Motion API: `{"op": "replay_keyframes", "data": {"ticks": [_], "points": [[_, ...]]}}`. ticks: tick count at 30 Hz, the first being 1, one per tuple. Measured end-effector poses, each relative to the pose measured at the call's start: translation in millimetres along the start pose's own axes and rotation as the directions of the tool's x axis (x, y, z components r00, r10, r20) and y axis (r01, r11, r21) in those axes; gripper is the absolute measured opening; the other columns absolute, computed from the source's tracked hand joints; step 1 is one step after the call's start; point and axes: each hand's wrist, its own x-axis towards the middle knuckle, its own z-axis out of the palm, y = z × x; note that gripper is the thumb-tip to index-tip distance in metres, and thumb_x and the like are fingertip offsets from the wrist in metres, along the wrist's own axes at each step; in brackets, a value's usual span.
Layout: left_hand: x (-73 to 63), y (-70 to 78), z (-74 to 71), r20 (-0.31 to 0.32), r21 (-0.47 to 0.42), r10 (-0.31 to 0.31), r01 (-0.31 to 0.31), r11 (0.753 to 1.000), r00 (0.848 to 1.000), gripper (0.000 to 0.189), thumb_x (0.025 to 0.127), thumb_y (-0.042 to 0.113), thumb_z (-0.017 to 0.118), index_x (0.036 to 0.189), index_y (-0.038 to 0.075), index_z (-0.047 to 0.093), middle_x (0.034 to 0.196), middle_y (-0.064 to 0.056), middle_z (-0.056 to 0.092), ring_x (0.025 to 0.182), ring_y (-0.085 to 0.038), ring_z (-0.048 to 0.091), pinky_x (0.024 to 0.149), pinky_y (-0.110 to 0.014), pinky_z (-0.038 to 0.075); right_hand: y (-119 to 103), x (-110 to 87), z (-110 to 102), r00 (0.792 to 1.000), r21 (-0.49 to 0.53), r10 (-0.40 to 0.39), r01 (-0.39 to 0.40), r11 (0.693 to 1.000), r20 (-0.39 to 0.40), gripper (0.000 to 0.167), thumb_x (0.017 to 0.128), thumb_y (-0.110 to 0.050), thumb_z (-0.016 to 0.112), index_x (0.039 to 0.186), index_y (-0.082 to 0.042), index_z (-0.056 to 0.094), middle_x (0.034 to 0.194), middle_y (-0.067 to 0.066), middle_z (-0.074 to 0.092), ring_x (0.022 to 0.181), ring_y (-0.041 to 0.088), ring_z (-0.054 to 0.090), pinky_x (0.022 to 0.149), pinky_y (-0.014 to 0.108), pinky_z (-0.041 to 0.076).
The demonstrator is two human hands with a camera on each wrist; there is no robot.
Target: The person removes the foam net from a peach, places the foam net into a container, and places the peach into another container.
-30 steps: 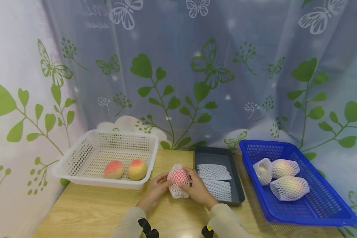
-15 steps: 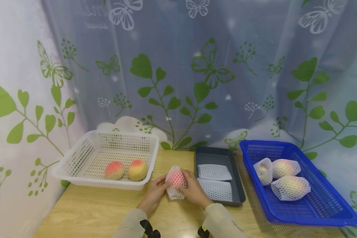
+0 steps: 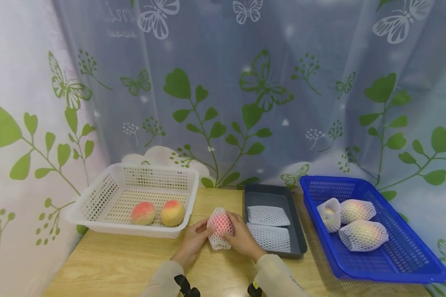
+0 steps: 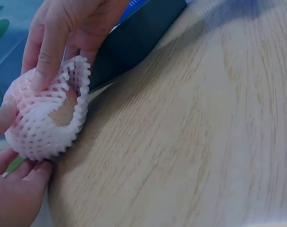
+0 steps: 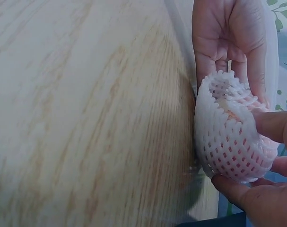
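Observation:
A peach in a white foam net sleeve (image 3: 220,229) is held between both hands over the table, in front of the baskets. My left hand (image 3: 193,241) grips its left side, thumb laid on the net. From the right, my right hand (image 3: 242,238) grips it with the thumb on top and fingers around the far side. In the left wrist view the open end of the net sleeve (image 4: 48,111) shows a patch of bare peach (image 4: 65,111). The right wrist view shows the netted peach (image 5: 233,137) with fingers of both hands around it.
At left, a white basket (image 3: 85,220) holds two bare peaches (image 3: 143,213). A dark grey tray (image 3: 299,235), right of the hands, contains flat foam net sleeves (image 3: 268,215). Farther right, a blue basket (image 3: 405,264) has several netted peaches (image 3: 363,235).
Both hands and the netted peach have shifted slightly left and toward the person since a second ago. Over the last half second they hold nearly still.

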Motion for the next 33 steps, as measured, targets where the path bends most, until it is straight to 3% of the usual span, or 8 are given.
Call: {"op": "replay_keyframes", "data": {"ticks": [7,13,19,25,28,33], "points": [[-5.4,5.6,0.3,-0.006,0.115,0.060,-0.059,0.992,0.998,0.062,0.093,0.027,0.064,0.138,-0.009,0.042,0.140,-0.028,0.045,0.130,-0.037,0.044,0.105,-0.042,0.041,-1,0.6,-1,1.000,-0.001,0.002,-0.002,1.000,0.009,0.067,0.089,-0.015,0.069,0.141,0.011,0.036,0.139,0.032,0.040,0.127,0.046,0.041,0.106,0.058,0.034],[-6.9,11.7,1.4,0.032,0.122,0.094,-0.097,0.988,0.995,0.062,0.095,0.021,0.061,0.141,-0.012,0.035,0.143,-0.030,0.039,0.132,-0.040,0.040,0.108,-0.045,0.037,-3,2.5,-5,1.000,-0.021,0.005,-0.005,1.000,0.003,0.064,0.088,-0.013,0.068,0.139,0.012,0.038,0.139,0.032,0.042,0.127,0.046,0.042,0.106,0.057,0.034],[-7.3,21.4,4.8,0.029,0.152,0.200,-0.202,0.968,0.979,0.056,0.094,0.008,0.060,0.137,-0.017,0.036,0.140,-0.034,0.040,0.131,-0.045,0.039,0.109,-0.050,0.033,-9,2.6,-14,0.997,-0.010,0.075,-0.074,0.997,0.011,0.067,0.087,-0.012,0.069,0.142,0.007,0.037,0.143,0.030,0.038,0.129,0.046,0.040,0.103,0.058,0.037],[-9.6,40.2,11.1,0.017,0.249,0.258,-0.254,0.935,0.966,0.052,0.092,0.007,0.062,0.136,-0.013,0.042,0.143,-0.029,0.040,0.134,-0.046,0.033,0.111,-0.056,0.027,-13,3.4,-26,0.996,0.050,0.089,-0.090,0.995,0.011,0.068,0.088,-0.011,0.068,0.144,0.004,0.034,0.147,0.028,0.034,0.127,0.048,0.040,0.099,0.055,0.043],[-20.6,63.2,15.1,0.033,0.256,0.258,-0.258,0.932,0.966,0.050,0.091,0.003,0.061,0.135,-0.013,0.043,0.142,-0.030,0.041,0.134,-0.047,0.033,0.110,-0.056,0.027,-15,2.9,-34,0.995,0.060,0.097,-0.097,0.993,0.004,0.068,0.089,-0.012,0.068,0.146,0.001,0.033,0.148,0.027,0.032,0.128,0.048,0.039,0.100,0.058,0.041],[-17.6,81.7,10.6,0.056,0.247,0.259,-0.265,0.932,0.964,0.053,0.091,0.009,0.064,0.138,-0.006,0.044,0.144,-0.024,0.042,0.135,-0.042,0.035,0.111,-0.054,0.028,-17,1.0,-53,0.993,0.040,0.117,-0.117,0.992,-0.013,0.067,0.091,-0.018,0.067,0.148,-0.007,0.033,0.151,0.023,0.030,0.132,0.044,0.037,0.100,0.059,0.040]]}}
